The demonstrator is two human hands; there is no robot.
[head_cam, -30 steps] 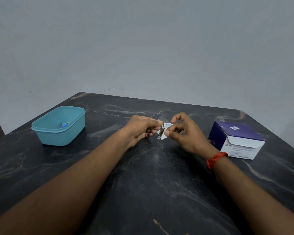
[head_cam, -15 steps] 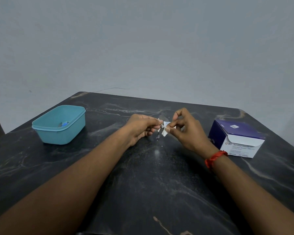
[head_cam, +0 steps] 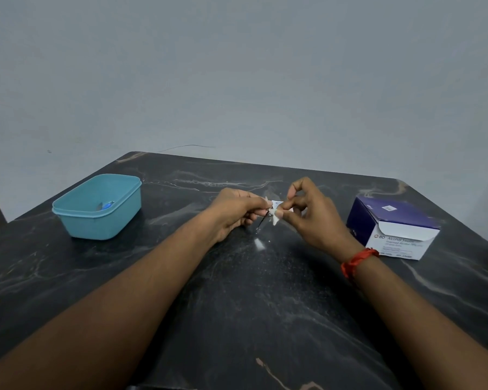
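Over the dark marble table (head_cam: 251,311), the left hand (head_cam: 234,210) and right hand (head_cam: 313,218) are each pinching one end of the small white swab packet (head_cam: 275,217), which is lying crosswise between their fingertips, equally near both.

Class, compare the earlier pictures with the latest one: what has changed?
Very little: the right hand has risen slightly; both hands keep pinching the small white sachet. The left hand, blue plastic tub and purple-and-white cardboard box stayed put.
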